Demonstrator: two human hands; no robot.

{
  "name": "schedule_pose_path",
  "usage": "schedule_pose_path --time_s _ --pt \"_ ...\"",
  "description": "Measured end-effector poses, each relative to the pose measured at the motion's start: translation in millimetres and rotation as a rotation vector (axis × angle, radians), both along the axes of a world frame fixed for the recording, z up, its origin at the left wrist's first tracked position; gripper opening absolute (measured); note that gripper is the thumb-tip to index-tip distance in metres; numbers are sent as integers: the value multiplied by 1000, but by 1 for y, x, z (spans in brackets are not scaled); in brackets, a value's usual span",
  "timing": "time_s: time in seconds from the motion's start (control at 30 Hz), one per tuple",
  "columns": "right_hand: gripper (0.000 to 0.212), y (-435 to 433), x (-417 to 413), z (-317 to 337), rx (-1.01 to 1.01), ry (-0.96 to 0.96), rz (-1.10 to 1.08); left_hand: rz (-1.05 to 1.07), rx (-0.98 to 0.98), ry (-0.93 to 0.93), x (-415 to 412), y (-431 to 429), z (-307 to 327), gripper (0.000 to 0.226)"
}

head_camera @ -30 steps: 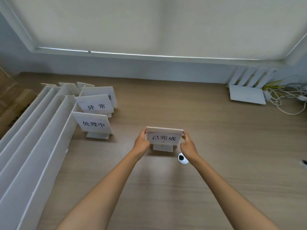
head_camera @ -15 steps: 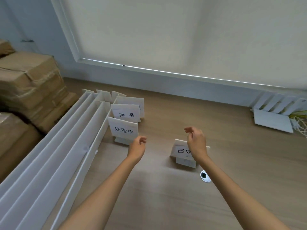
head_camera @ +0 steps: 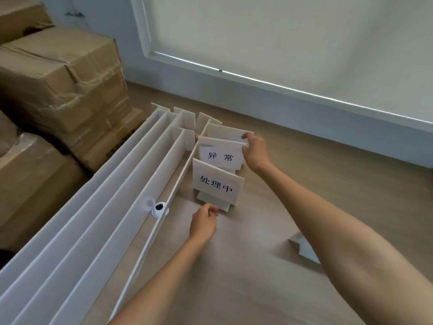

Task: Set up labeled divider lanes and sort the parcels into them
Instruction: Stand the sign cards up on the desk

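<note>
Three white label signs stand in a row beside the long white divider boards. My right hand holds the right edge of the middle sign, printed 异常, fingers curled on its top corner. Behind it stands a third sign whose text is hidden. My left hand pinches the base of the nearest sign, printed 处理中. A fourth sign stands on the floor at the lower right, mostly hidden behind my right forearm.
Taped brown cardboard boxes are stacked at the left against the wall. A small white round object sits by the nearest divider board. A white roller blind covers the window above the wooden floor.
Both hands let go of the 已完成 sign and moved left. The right hand took hold of the 异常 sign; the left reached the 处理中 sign's base. The view swung left.
</note>
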State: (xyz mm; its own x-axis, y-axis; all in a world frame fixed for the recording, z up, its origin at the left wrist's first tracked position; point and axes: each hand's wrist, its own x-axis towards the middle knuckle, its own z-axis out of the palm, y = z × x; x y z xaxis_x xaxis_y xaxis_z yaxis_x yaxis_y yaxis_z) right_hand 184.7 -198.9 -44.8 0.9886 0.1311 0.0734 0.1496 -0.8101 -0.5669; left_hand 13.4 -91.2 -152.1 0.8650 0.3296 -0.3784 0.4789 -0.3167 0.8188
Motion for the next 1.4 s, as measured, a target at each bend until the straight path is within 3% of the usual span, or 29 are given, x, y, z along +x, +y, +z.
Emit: schedule_pose_path --time_s 0.1,0.2,0.33,0.43,0.6,0.8,0.9,1.03,1.27,1.4 --pt "50 7 23 -21 -169 72 52 4 -63 35 8 5 -20 27" --pt "45 4 27 -38 -271 117 96 -27 -101 75 11 6 -26 23" --pt "14 -3 20 -46 -197 -1 30 -39 -129 85 9 7 -26 24" --pt "13 -17 10 -32 -78 -17 -51 -66 -117 83 3 8 -9 27" --pt "9 -54 -23 25 77 -95 -116 -68 -152 -24 -9 5 42 25" --pt "16 -106 -89 133 209 -264 -156 -3 -146 -327 -25 -12 153 29" --pt "20 -130 -126 177 288 -231 -136 34 -104 -461 -38 -24 210 48" --pt "19 -159 -177 202 395 -165 -100 -65 -102 -482 -68 -47 257 76" --pt "13 -196 -272 212 546 -156 -175 -137 -88 -535 -120 -75 269 30" --pt "12 -227 -312 204 630 -211 -350 -210 -42 -526 -138 -103 275 24"
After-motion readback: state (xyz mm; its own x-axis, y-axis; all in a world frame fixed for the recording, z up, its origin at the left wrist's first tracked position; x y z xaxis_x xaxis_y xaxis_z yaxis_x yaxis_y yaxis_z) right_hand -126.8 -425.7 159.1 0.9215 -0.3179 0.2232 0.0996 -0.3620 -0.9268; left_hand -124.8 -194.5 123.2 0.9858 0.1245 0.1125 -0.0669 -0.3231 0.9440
